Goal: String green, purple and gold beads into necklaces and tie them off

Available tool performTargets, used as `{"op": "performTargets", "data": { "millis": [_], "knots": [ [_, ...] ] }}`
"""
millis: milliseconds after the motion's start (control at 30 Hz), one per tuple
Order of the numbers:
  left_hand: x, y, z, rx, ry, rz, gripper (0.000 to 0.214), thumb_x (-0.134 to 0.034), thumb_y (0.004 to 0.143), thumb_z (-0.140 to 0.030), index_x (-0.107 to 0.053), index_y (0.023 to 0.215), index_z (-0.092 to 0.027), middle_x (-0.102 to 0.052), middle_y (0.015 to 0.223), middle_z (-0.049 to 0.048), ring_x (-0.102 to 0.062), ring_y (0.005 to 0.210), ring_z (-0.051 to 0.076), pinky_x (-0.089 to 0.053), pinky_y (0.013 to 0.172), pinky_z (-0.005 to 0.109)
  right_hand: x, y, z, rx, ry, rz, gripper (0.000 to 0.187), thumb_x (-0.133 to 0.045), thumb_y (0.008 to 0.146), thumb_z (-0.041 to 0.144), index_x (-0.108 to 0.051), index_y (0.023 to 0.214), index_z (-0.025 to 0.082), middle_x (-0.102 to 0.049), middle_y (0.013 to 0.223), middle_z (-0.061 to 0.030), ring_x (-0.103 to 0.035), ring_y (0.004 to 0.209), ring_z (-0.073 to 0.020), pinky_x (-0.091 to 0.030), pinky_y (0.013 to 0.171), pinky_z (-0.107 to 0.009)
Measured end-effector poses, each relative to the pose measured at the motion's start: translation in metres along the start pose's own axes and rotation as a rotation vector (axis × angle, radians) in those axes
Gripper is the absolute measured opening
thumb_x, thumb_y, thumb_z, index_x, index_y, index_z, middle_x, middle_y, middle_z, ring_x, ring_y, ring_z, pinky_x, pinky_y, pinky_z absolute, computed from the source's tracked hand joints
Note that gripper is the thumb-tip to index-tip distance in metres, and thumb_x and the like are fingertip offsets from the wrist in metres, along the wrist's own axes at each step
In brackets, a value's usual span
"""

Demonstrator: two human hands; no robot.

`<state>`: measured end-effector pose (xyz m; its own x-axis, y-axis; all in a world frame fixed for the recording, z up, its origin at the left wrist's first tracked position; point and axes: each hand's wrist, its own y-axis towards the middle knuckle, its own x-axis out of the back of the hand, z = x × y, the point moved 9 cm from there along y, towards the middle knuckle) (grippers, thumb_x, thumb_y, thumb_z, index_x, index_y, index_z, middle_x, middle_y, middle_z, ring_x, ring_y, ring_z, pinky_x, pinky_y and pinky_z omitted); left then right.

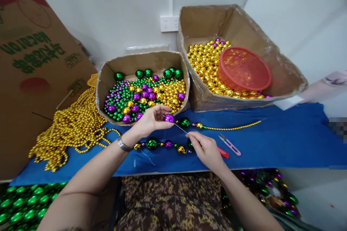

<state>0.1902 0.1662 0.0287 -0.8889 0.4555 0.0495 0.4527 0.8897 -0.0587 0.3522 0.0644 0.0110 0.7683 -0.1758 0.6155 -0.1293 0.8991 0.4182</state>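
My left hand (151, 121) pinches a large shiny purple bead (169, 118) between thumb and fingertips. A thin, straight needle (180, 127) runs from this bead to my right hand (204, 148), whose thumb and forefinger are closed on its near end. Just right of the purple bead lies a string with a green bead (184, 122), a gold bead (199, 125) and a length of small gold beads (235, 127). Closer to me, a second string of mixed beads (151, 143) crosses the blue cloth, its right end partly hidden by my right hand.
Pink-handled thread snips (230, 145) and a red object (223, 152) lie right of my right hand. Behind stand a box of mixed beads (99, 95) and a larger box (195, 105) with gold beads and a red basket (245, 68). Gold bead strands (73, 126) are heaped at left.
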Motion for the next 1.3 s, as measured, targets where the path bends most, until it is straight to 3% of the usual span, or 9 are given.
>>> {"op": "performTargets", "data": {
  "millis": [133,300,467,633,833,1100,1233,1300],
  "knots": [
    [-0.003,-0.002,-0.006,0.005,0.043,0.035,0.045,-0.085,0.059,-0.023,-0.062,0.097,-0.013,-0.067,0.089,0.0036,-0.062,0.075,0.011,-0.053,0.071,0.025,0.004,0.002,0.001,-0.001,-0.016,-0.002,0.022,-0.044,0.096,0.021,-0.066,0.100,0.020,-0.075,0.096,-0.0049,-0.071,0.087,-0.0174,-0.053,0.078,-0.026],
    [-0.007,0.000,-0.024,-0.098,0.107,0.029,0.040,-0.084,0.062,-0.024,-0.064,0.095,-0.014,-0.068,0.088,0.0036,-0.064,0.076,0.012,-0.054,0.072,0.024,0.014,0.008,0.001,-0.033,-0.007,0.042,0.021,-0.045,0.096,0.022,-0.066,0.099,0.021,-0.075,0.091,-0.0017,-0.071,0.080,-0.0145,-0.053,0.077,-0.023],
    [-0.019,0.001,-0.030,-0.143,-0.086,-0.008,0.039,-0.084,0.063,-0.024,-0.063,0.095,-0.015,-0.066,0.085,0.0014,-0.063,0.073,0.011,-0.056,0.071,0.026,0.028,0.013,0.002,-0.029,-0.078,0.013,0.022,-0.045,0.097,0.023,-0.066,0.102,0.021,-0.075,0.095,-0.0030,-0.071,0.083,-0.0154,-0.054,0.081,-0.025],
    [-0.024,0.000,-0.020,-0.090,-0.251,-0.050,0.041,-0.083,0.063,-0.026,-0.061,0.096,-0.017,-0.064,0.082,-0.0003,-0.065,0.072,0.012,-0.058,0.070,0.028,0.029,0.011,0.010,0.012,-0.102,-0.020,0.024,-0.043,0.097,0.023,-0.066,0.104,0.019,-0.075,0.098,-0.0056,-0.071,0.089,-0.0170,-0.054,0.082,-0.027],
    [-0.026,-0.004,-0.002,0.011,-0.398,-0.039,0.037,-0.081,0.067,-0.024,-0.064,0.098,-0.016,-0.068,0.086,0.0020,-0.065,0.075,0.012,-0.058,0.073,0.027,0.021,0.006,0.003,-0.086,-0.015,0.033,0.026,-0.042,0.098,0.028,-0.067,0.098,0.021,-0.074,0.078,-0.0005,-0.068,0.061,-0.0134,-0.053,0.062,-0.022],
    [-0.027,-0.011,-0.001,-0.059,-0.338,-0.076,0.040,-0.085,0.060,-0.019,-0.065,0.094,-0.014,-0.067,0.083,0.0015,-0.062,0.073,0.011,-0.055,0.071,0.025,0.017,0.002,0.013,0.035,-0.077,-0.033,0.022,-0.045,0.096,0.021,-0.065,0.101,0.019,-0.075,0.094,-0.0051,-0.072,0.083,-0.0170,-0.055,0.078,-0.026],
    [-0.043,-0.015,0.001,-0.047,-0.272,0.078,0.044,-0.082,0.066,-0.022,-0.064,0.105,-0.016,-0.068,0.102,0.0072,-0.065,0.085,0.015,-0.055,0.077,0.029,0.016,0.003,0.018,0.049,-0.073,-0.045,0.021,-0.044,0.097,0.021,-0.064,0.101,0.019,-0.074,0.093,-0.0050,-0.071,0.081,-0.0166,-0.054,0.076,-0.025],
    [-0.036,-0.015,-0.006,-0.104,-0.184,0.108,0.048,-0.077,0.072,-0.027,-0.061,0.116,-0.018,-0.063,0.120,0.0110,-0.064,0.097,0.018,-0.054,0.081,0.031,0.021,0.003,0.016,0.019,-0.085,-0.058,0.021,-0.043,0.097,0.023,-0.063,0.100,0.020,-0.074,0.088,-0.0047,-0.071,0.075,-0.0164,-0.054,0.072,-0.025]
  ]
}}
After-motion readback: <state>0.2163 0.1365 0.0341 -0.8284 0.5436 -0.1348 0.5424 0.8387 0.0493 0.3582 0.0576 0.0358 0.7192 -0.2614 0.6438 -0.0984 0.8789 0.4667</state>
